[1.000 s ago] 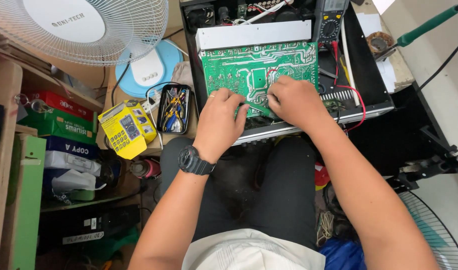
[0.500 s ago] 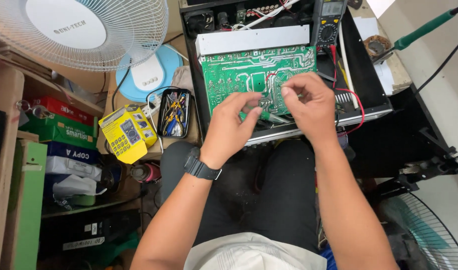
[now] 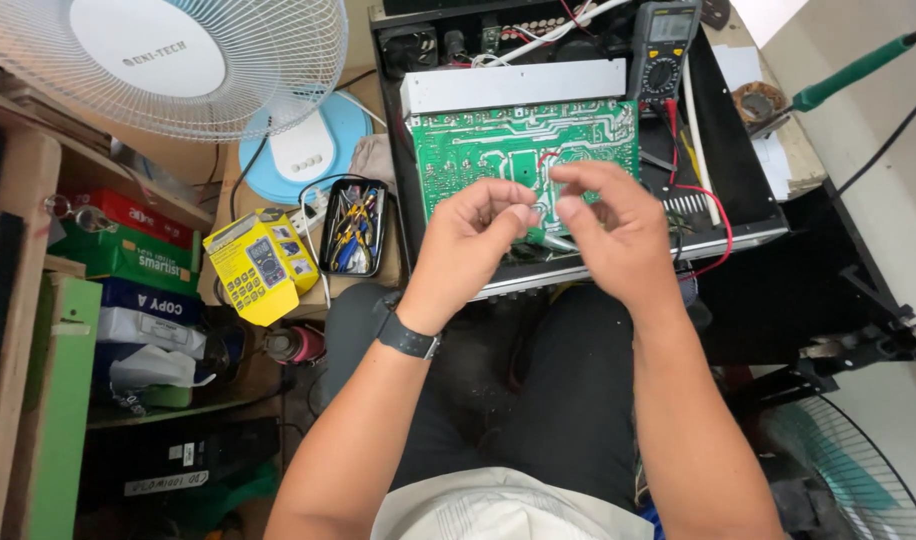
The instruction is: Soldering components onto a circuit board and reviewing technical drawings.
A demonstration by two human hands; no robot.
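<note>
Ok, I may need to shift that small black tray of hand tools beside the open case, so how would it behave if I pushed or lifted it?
The black tray looks crammed with small tools, so probably heavy for its size. Its walls seem low, so tilting could spill them. A white cable runs along its rim and may snag.

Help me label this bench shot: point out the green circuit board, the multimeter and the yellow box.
green circuit board [image 3: 478,150], head view, bare upper left area of the board.
multimeter [image 3: 666,45], head view, middle of its body.
yellow box [image 3: 253,265], head view, middle of its front face.
</note>
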